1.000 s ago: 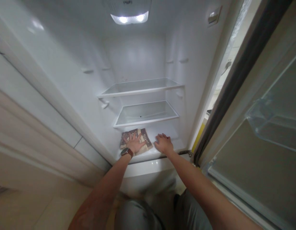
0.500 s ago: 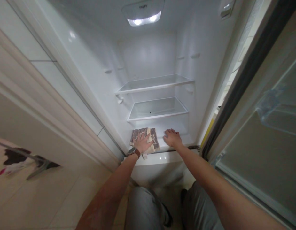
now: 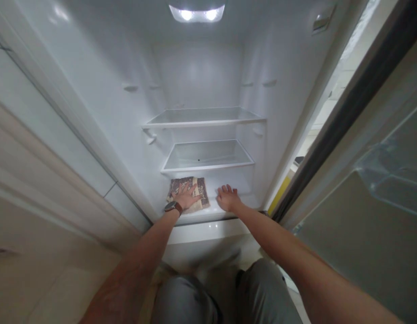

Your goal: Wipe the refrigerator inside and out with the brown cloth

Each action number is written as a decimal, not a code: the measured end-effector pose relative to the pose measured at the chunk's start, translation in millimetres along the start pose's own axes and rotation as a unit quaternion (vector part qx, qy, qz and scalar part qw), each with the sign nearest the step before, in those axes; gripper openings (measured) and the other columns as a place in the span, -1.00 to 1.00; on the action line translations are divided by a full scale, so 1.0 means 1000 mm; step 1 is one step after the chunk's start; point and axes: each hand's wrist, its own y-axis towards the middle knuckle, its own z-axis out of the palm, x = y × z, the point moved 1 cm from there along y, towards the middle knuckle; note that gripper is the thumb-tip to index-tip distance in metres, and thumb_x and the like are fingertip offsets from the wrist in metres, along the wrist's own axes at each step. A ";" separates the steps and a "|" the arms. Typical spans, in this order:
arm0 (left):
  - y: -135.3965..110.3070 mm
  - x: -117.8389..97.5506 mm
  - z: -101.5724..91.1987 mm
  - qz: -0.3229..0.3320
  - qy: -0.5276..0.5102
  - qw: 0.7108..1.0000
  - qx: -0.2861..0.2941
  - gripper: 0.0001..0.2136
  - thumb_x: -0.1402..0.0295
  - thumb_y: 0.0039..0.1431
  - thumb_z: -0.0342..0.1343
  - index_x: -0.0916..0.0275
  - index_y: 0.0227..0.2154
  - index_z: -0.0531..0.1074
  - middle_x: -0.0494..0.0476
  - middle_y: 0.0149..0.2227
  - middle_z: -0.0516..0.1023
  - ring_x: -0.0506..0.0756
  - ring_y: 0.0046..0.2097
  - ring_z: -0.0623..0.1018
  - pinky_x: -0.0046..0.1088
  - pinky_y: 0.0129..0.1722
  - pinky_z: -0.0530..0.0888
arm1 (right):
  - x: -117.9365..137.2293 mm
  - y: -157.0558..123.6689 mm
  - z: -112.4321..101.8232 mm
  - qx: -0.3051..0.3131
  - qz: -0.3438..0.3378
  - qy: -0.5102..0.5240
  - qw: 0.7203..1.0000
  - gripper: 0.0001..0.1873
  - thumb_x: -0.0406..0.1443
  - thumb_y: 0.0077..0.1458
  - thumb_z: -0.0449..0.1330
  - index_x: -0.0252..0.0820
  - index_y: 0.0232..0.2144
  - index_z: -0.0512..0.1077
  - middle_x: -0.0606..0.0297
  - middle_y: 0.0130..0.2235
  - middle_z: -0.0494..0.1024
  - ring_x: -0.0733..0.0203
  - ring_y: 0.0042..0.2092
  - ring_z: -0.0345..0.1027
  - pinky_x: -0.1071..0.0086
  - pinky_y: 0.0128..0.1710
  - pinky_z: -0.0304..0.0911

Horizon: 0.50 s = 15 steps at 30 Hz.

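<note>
My left hand [image 3: 184, 197], with a dark watch on the wrist, lies flat with fingers spread on a folded brown patterned cloth [image 3: 199, 188]. The cloth rests on the white bottom floor [image 3: 228, 181] of an open fridge. My right hand [image 3: 226, 198] rests palm down on that same floor just right of the cloth, fingers stretched out and holding nothing.
Two bare glass shelves [image 3: 201, 118] [image 3: 208, 157] sit above the hands. The fridge lamp [image 3: 196, 13] glows at the top. The open door with clear plastic bins [image 3: 391, 175] stands to the right. A pale cabinet wall [image 3: 43, 148] runs along the left. My knees in grey trousers [image 3: 225, 297] are below.
The cloth and my left hand have slid slightly back and to the left along the fridge floor. My right hand stays flat beside them. The head view has shifted.
</note>
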 end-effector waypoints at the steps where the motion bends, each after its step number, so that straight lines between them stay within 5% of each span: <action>1: 0.007 0.000 -0.001 -0.003 -0.002 1.000 -0.002 -0.14 -0.38 0.19 -0.23 -0.21 0.50 -0.12 -0.01 0.55 -0.29 0.44 0.52 -0.30 0.46 0.33 -0.06 | 0.000 -0.001 -0.001 -0.003 0.000 -0.006 1.000 -0.50 -0.17 0.35 -0.11 -0.10 0.25 0.29 0.02 0.33 0.26 -0.19 0.42 -0.07 -0.21 0.30 0.01; 8: 0.060 -0.001 -0.011 -0.010 -0.020 1.000 -0.007 -0.14 -0.37 0.20 -0.24 -0.17 0.50 -0.08 0.02 0.55 -0.30 0.49 0.52 -0.28 0.52 0.29 -0.09 | 0.002 -0.002 -0.004 -0.021 -0.001 -0.059 0.998 -0.55 -0.16 0.35 -0.09 -0.10 0.19 0.30 0.06 0.26 0.33 -0.10 0.37 0.04 -0.14 0.26 0.12; 15: 0.126 0.007 -0.013 0.012 -0.043 0.996 -0.081 -0.19 -0.30 0.23 -0.09 0.01 0.43 0.21 0.27 0.47 0.14 0.52 0.45 0.11 0.40 0.34 -0.09 | 0.000 0.001 -0.001 -0.047 0.003 -0.015 0.999 -0.59 -0.16 0.30 0.01 -0.13 0.12 0.36 0.06 0.24 0.37 -0.14 0.35 0.10 -0.18 0.26 0.15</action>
